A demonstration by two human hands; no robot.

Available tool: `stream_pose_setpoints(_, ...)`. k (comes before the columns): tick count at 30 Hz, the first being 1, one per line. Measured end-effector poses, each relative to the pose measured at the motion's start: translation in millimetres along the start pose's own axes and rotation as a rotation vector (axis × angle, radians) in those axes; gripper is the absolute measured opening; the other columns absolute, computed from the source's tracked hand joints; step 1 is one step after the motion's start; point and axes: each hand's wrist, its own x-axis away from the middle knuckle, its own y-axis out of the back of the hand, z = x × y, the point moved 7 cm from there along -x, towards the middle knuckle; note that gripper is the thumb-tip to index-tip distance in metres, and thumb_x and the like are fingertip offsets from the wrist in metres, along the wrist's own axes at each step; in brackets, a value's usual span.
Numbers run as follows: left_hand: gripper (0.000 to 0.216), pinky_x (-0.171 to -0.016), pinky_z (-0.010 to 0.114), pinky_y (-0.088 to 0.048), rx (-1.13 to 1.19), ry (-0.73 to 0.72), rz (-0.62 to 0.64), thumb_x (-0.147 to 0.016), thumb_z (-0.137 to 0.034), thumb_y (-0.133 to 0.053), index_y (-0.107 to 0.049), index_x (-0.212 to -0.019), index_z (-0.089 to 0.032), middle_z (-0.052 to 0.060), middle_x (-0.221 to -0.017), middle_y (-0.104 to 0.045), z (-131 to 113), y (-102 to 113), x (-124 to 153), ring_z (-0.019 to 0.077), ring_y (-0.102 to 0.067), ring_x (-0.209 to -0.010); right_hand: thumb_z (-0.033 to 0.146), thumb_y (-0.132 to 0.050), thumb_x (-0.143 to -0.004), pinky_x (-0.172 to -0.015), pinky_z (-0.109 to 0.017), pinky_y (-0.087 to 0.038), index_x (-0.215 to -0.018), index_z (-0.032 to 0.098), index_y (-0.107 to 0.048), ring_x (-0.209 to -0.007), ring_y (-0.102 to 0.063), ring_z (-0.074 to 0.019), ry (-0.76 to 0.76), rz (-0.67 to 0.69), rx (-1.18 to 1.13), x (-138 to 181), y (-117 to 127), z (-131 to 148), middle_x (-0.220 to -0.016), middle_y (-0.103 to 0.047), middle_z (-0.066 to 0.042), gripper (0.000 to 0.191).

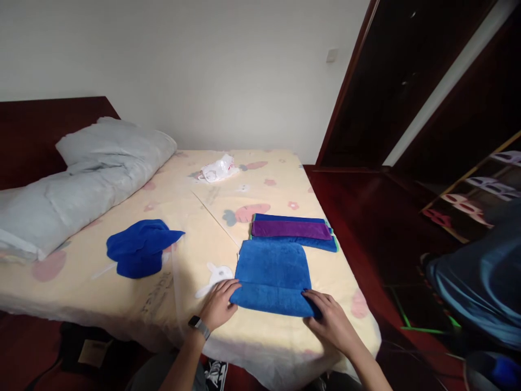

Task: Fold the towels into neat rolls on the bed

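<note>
Our forearms (186,355) come nearest; at seven and five o'clock our left hand (220,305) and right hand (331,319) grip the ends of the blue towel (272,265), fingers curled over its doubled near edge; it lies towards six on the bed (285,196); we seem mid-fold; the next turn calls for both hands moving evenly towards twelve.
</note>
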Motion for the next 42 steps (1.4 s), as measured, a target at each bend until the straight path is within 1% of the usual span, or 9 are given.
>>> stream_pose_setpoints(5, 0.028, -0.097, 0.040, -0.049, 0.214, 0.188, -0.087, -0.090, -0.025, -0.051, -0.063, -0.115, -0.024, 0.008, -0.115, -0.070, 18, 1, -12, 0.0244, -0.062, -0.110, 0.048, -0.051, -0.089, -0.099, -0.041, -0.047, -0.127, 0.024, -0.056, -0.114, -0.060, -0.0266, -0.207, -0.109, -0.250, -10, 3, -24, -0.122, -0.066, -0.007, 0.045)
stream_pose_setpoints(9, 0.033, -0.086, 0.038, -0.052, 0.315, 0.354, -0.202, -0.094, -0.043, -0.048, -0.059, -0.114, -0.020, 0.009, -0.100, -0.071, 29, -7, -25, 0.0252, -0.066, -0.096, 0.060, -0.046, -0.090, -0.091, -0.040, -0.050, -0.126, 0.024, -0.053, -0.104, -0.065, -0.0277, -0.373, -0.147, -0.356, -18, -4, -36, -0.113, -0.069, -0.008, 0.051)
stream_pose_setpoints(13, 0.041, -0.079, 0.033, -0.052, 0.439, 0.454, -0.285, -0.091, -0.042, -0.053, -0.052, -0.124, -0.018, 0.008, -0.099, -0.070, 35, -17, -37, 0.0223, -0.068, -0.089, 0.063, -0.050, -0.085, -0.088, -0.042, -0.050, -0.138, 0.021, -0.044, -0.103, -0.066, -0.0305, -0.373, -0.202, -0.235, -30, -6, -32, -0.110, -0.069, -0.011, 0.068)
stream_pose_setpoints(19, 0.031, -0.068, 0.030, -0.049, 0.271, 0.574, -0.304, -0.094, -0.038, -0.049, -0.056, -0.117, -0.018, 0.005, -0.084, -0.068, 40, -9, -32, 0.0213, -0.067, -0.077, 0.058, -0.038, -0.093, -0.076, -0.035, -0.051, -0.140, 0.024, -0.039, -0.082, -0.070, -0.0248, -0.432, -0.175, -0.303, -28, -6, -31, -0.084, -0.070, -0.003, 0.058)
stream_pose_setpoints(22, 0.025, -0.071, 0.033, -0.050, 0.123, 0.521, -0.224, -0.094, -0.036, -0.050, -0.059, -0.111, -0.020, 0.004, -0.081, -0.068, 37, -3, -22, 0.0228, -0.067, -0.076, 0.055, -0.039, -0.092, -0.074, -0.036, -0.051, -0.133, 0.027, -0.046, -0.083, -0.070, -0.0260, -0.396, -0.099, -0.205, -19, -7, -32, -0.085, -0.070, -0.003, 0.050)
stream_pose_setpoints(27, 0.027, -0.095, 0.039, -0.051, 0.012, 0.247, -0.259, -0.092, -0.025, -0.047, -0.061, -0.116, -0.022, 0.011, -0.114, -0.065, 15, 20, -11, 0.0249, -0.063, -0.107, 0.047, -0.044, -0.091, -0.091, -0.045, -0.049, -0.131, 0.026, -0.052, -0.107, -0.062, -0.0294, -0.203, -0.236, 0.002, -9, 17, -24, -0.117, -0.065, -0.009, 0.046)
stream_pose_setpoints(32, 0.067, -0.113, 0.045, -0.039, -0.043, -0.019, 0.023, -0.070, -0.004, -0.054, -0.055, -0.132, -0.031, 0.003, -0.139, -0.056, -12, 6, -14, 0.0259, -0.048, -0.132, 0.032, -0.059, -0.080, -0.106, -0.046, -0.043, -0.134, 0.030, -0.055, -0.129, -0.049, -0.0280, 0.074, -0.060, 0.027, -15, 6, 4, -0.140, -0.054, -0.006, 0.054)
stream_pose_setpoints(36, 0.070, -0.113, 0.045, -0.040, -0.020, 0.035, 0.051, -0.069, 0.000, -0.048, -0.055, -0.133, -0.029, 0.004, -0.140, -0.057, -5, -2, -23, 0.0240, -0.049, -0.132, 0.026, -0.054, -0.078, -0.109, -0.048, -0.041, -0.133, 0.023, -0.056, -0.127, -0.052, -0.0281, 0.000, -0.113, 0.027, -24, 0, -1, -0.137, -0.058, -0.009, 0.055)
stream_pose_setpoints(42, 0.050, -0.103, 0.038, -0.049, 0.327, 0.172, -0.093, -0.083, -0.016, -0.053, -0.054, -0.132, -0.026, 0.008, -0.131, -0.062, 20, 2, -41, 0.0228, -0.058, -0.121, 0.048, -0.043, -0.093, -0.100, -0.043, -0.047, -0.130, 0.025, -0.053, -0.116, -0.060, -0.0257, -0.225, -0.134, -0.248, -34, -1, -24, -0.124, -0.065, -0.008, 0.044)
